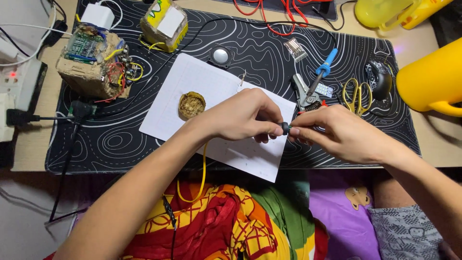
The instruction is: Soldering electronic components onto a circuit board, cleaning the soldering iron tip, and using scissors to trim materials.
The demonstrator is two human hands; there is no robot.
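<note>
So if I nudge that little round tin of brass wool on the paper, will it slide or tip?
The round tin looks low and wide, so it would probably slide rather than tip. It sits on loose white paper, which may shift with it. It likely weighs little, being mostly wiry filling.

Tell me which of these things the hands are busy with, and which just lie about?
In use: left hand and right hand pinch a small black part; yellow wire.

Lying about: soldering iron, yellow scissors, pliers, cardboard circuit box, white paper.
</note>
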